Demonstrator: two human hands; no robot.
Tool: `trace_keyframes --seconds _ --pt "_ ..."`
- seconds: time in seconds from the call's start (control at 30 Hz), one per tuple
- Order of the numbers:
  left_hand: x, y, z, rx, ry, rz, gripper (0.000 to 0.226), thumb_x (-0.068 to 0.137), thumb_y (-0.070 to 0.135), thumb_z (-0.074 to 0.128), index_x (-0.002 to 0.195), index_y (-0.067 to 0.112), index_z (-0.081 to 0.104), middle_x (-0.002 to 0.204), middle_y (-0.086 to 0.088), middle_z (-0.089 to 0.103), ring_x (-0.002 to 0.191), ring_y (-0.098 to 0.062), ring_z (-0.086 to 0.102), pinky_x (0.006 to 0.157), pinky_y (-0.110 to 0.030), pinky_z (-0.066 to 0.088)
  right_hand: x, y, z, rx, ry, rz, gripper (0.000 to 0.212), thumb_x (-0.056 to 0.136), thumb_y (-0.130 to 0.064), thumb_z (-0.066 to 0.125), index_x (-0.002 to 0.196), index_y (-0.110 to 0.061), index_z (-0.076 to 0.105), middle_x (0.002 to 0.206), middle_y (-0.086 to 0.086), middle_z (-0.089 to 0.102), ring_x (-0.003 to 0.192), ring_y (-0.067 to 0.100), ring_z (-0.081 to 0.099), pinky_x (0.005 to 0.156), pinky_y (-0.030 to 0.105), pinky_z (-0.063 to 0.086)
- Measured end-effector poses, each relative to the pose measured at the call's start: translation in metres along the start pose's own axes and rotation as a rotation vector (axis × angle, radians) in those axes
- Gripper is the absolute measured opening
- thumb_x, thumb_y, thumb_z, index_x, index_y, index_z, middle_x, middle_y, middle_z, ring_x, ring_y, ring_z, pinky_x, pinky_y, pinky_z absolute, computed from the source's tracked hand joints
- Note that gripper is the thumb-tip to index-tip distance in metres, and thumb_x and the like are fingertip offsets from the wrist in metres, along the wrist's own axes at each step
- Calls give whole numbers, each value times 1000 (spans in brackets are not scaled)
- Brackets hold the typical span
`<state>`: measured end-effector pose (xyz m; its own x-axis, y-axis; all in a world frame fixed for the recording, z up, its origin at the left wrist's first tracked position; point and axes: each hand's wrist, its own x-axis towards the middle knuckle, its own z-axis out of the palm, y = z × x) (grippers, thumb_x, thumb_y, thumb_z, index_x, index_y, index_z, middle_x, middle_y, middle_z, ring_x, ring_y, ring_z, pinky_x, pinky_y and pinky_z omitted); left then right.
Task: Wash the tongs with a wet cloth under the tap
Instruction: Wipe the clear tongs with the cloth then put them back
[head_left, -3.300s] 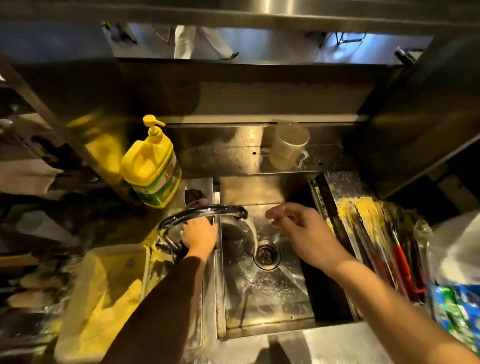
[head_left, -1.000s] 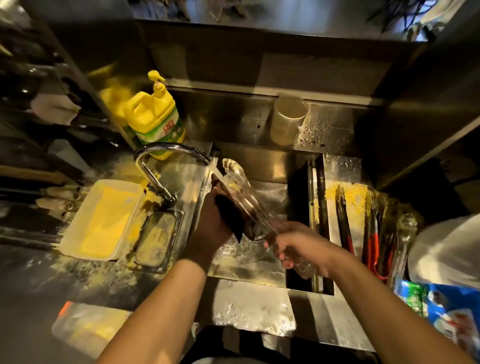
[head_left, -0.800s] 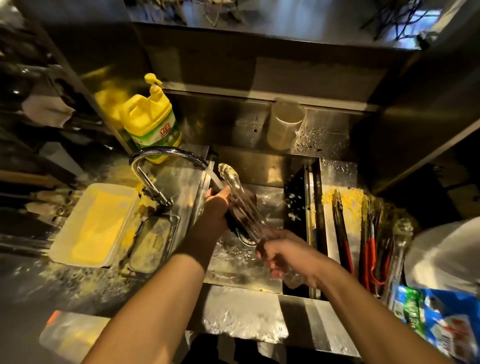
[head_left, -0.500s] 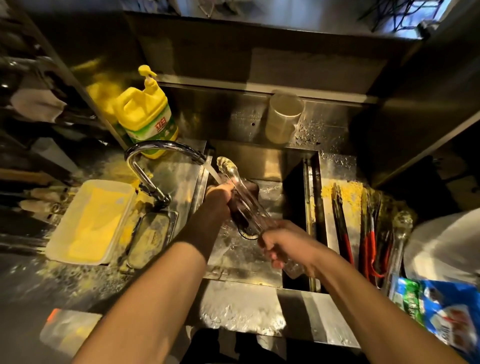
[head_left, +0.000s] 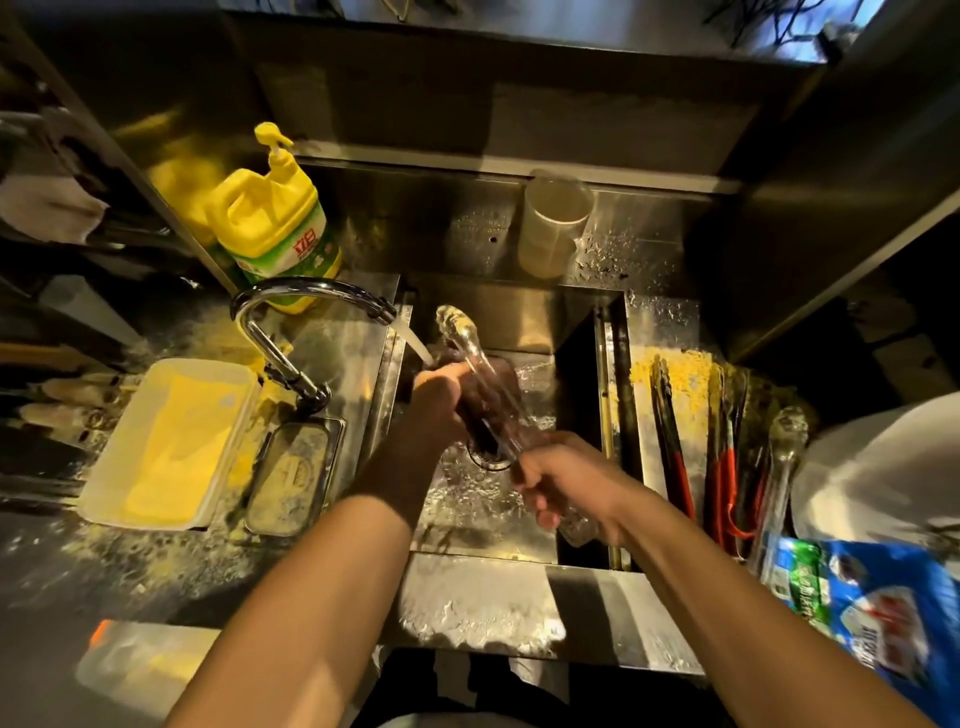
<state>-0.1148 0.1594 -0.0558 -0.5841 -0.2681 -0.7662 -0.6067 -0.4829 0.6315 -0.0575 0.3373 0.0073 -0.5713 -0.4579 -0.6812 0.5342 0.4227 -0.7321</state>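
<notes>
soap bottle (head_left: 275, 218) at sink's (head_left: 483, 535) back-left corner | cup (head_left: 553, 223) behind | left hand (head_left: 441, 400) holds cloth (head_left: 488, 395) on tongs (head_left: 475, 353) under tap (head_left: 311, 296) | right hand (head_left: 566, 478) grips tongs' end

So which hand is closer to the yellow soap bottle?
Left. The left hand is under the tap's water in the sink, just below and right of the yellow soap bottle. The right hand is farther away, gripping the tongs' handle end.

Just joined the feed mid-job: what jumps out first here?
Centre frame, over the sink, the right hand holds clear tongs by the handle while the left hand presses a dark cloth against them under the tap's running stream. A bright yellow soap bottle stands behind the tap.
</notes>
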Motion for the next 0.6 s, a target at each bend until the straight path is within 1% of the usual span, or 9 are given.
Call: trace_keyframes --seconds 0.07,0.1,0.17,0.2,0.27,0.33,0.43,0.5,0.6 --pt "6 2 -5 -83 64 8 31 93 14 65 122 4 62 110 -23 74 86 -32 72 60 -39 58 -1 3 -1 -27 -16 2 18 66 -18 57 79 -7 62 60 3 55 51 15 50 50 27 44" --pt "6 0 -5 -100 39 27 35 94 14 65 127 4 60 105 -21 75 80 -27 72 59 -38 60 0 3 -1 -34 -10 2 15 68 -17 57 77 -7 62 59 2 55 50 15 51 49 26 45" --pt "8 -10 -3 6 -27 32 34 95 20 63 125 4 60 123 -19 68 95 -25 66 66 -35 62 3 1 2 -38 3 0 8 74 -12 55 75 -7 62 58 1 55 47 12 51 47 24 45" --pt "10 -12 -4 21 -24 18 41 94 19 64 130 0 58 129 -20 64 103 -28 66 69 -38 62 4 0 5 -38 3 -1 8 75 -10 54 74 -7 62 57 1 54 46 11 51 46 22 45" --pt "18 -6 -7 -15 70 -47 48 91 18 69 133 -2 56 129 -25 65 108 -39 67 72 -48 58 4 1 9 -24 -6 -1 7 75 -9 54 73 -8 61 56 0 54 44 10 51 44 21 45" --pt "23 1 -9 12 142 -76 47 90 21 69 132 2 57 125 -24 66 105 -40 67 68 -49 54 1 3 6 -18 -23 5 6 72 -11 54 74 -9 60 57 0 54 46 11 50 46 24 44" --pt "28 1 -6 -91 144 -42 47 90 18 68 133 5 55 127 -23 66 110 -39 67 82 -50 55 -6 6 -6 -44 -32 30 18 67 -22 59 79 -9 61 60 0 55 50 13 49 50 27 43" --pt "29 -2 -8 -146 148 -19 54 91 24 69 140 10 50 129 -21 65 111 -39 67 91 -55 55 -11 8 -17 -14 -38 32 31 71 -34 61 88 -8 63 67 4 57 53 15 49 49 27 42" --pt "26 -2 -15 -292 122 28 51 96 25 64 142 10 49 122 -18 68 101 -33 69 76 -46 59 -19 9 -39 123 7 -4 44 86 -44 49 109 -7 58 73 5 63 54 15 53 45 25 44"
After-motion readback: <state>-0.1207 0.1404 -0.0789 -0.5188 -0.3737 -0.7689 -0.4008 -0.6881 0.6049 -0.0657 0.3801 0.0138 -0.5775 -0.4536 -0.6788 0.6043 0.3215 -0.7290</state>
